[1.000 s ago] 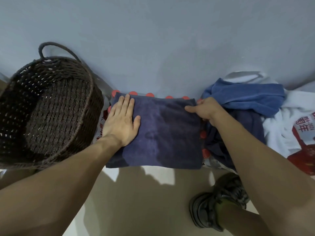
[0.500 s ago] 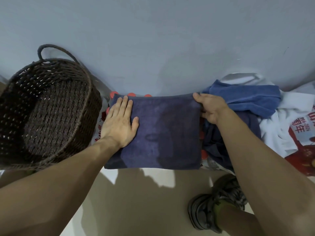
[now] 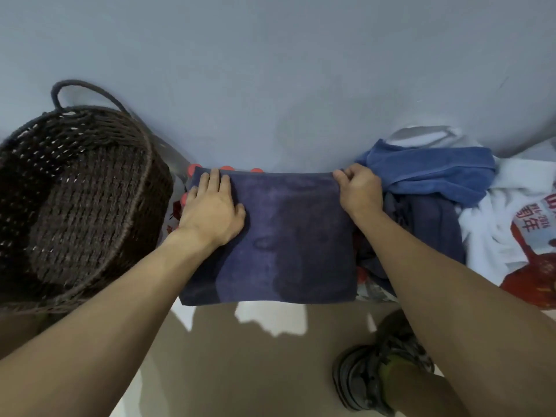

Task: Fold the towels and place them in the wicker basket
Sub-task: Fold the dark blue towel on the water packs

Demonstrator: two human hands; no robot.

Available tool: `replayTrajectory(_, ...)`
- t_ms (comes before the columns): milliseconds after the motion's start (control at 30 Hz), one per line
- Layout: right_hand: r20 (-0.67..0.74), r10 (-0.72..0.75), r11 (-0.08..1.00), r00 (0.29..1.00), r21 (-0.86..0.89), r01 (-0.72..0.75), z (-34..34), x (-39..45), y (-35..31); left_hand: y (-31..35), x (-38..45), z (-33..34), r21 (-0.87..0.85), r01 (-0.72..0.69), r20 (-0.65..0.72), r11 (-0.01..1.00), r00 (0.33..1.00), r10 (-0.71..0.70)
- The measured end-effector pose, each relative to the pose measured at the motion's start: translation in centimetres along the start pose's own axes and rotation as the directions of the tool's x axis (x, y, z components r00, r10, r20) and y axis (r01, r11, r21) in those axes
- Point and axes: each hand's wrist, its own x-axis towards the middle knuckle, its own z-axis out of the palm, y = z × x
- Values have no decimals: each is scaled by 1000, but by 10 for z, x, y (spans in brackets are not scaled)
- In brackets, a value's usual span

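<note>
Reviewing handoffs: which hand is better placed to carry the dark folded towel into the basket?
Left, probably. The left hand lies flat on the dark folded towel beside the wicker basket; the right hand pinches its far corner.

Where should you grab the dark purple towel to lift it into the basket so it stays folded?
Probably by its two short side edges, one hand coming in from each side, fingers slid underneath. The dark purple towel lies flat as a layered rectangle, so gripping through all layers should keep the fold for the wicker basket.

A plain grey-blue wall [image 3: 270, 70] rises behind a beige floor [image 3: 240, 371] with bright light patches.
</note>
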Motion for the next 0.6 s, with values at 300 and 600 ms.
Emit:
replayTrajectory(300,227,147,989,963,-53,-138,-18,-29,3,96,-5,39,-96,-482,32,871,873,487)
replayTrajectory(600,662,331,921,672,-70,-384,-53,-112,19,94,-2,61,-22,-487,31,873,873,487)
